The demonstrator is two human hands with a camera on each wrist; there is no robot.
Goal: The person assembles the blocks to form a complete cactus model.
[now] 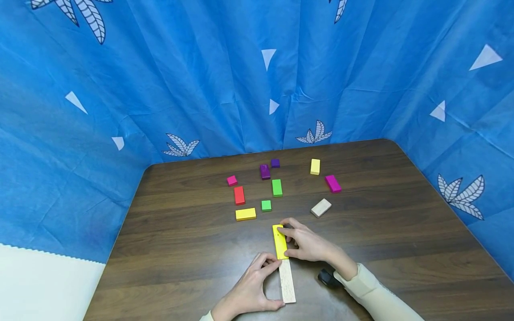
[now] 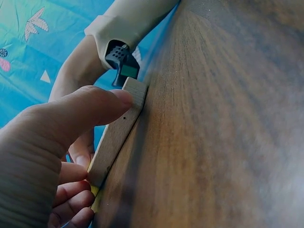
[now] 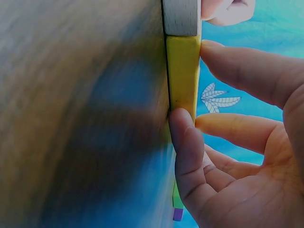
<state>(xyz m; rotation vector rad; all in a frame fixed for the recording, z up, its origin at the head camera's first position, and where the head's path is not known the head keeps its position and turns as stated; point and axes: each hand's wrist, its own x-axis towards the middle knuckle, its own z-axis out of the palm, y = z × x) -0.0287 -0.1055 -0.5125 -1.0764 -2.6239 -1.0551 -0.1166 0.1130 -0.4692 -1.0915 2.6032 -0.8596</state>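
Observation:
A long yellow block (image 1: 279, 246) and a long plain wooden block (image 1: 287, 284) lie end to end on the table near its front. My left hand (image 1: 254, 286) grips the wooden block, thumb at its near end and fingertips by the joint. With thumb and fingers my right hand (image 1: 308, 243) holds the yellow block along its right side and far end. Up close in the right wrist view, the yellow block (image 3: 183, 73) touches the wooden one (image 3: 181, 18). The left wrist view shows my left thumb pressing the wooden block (image 2: 111, 147).
Beyond the hands lie several small blocks, among them yellow (image 1: 246, 214), red (image 1: 239, 195), green (image 1: 277, 188), purple (image 1: 265, 172) and magenta (image 1: 333, 183). A short plain wooden block (image 1: 321, 207) rests to the right. Blue curtain (image 1: 225, 89) borders the table's back and sides.

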